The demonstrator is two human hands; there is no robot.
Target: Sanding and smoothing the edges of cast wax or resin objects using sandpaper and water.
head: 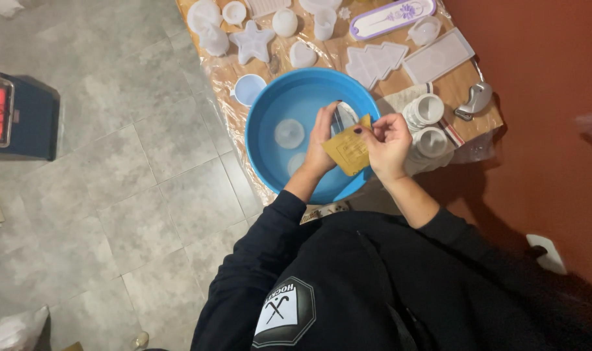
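Over the blue basin (289,97) we see both hands at work, above its right half. That basin sits on the desk (468,97), which is covered in clear plastic film and crowded with white moulds: a star mould (251,41), a tree mould (374,63), a heart mould (302,55), a flat rectangular tray (439,56), an oval plaque (392,17) with a purple rim, and stacked white cups (426,110) just right of the basin. Two round white pieces (289,133) lie in the basin's water.

Our left hand (322,140) has its grip closed around a small clear mould (343,118), fingers wrapped along its left edge; the mould stands roughly upright, glossy and pale, part hidden behind the fingers. Our right hand (388,140) has its grip pinched shut on a yellow sponge (349,151), thumb and dark-nailed fingers at its upper right corner. The sponge is a flat, squarish pad, mustard coloured with a faint embossed pattern, tilted like a diamond. It lies between the two hands, pressed against the lower part of the mould and touching the left palm.

A small blue cup (249,88) stands just left of the basin, and a metal tool (476,101) rests near the desk's right edge.
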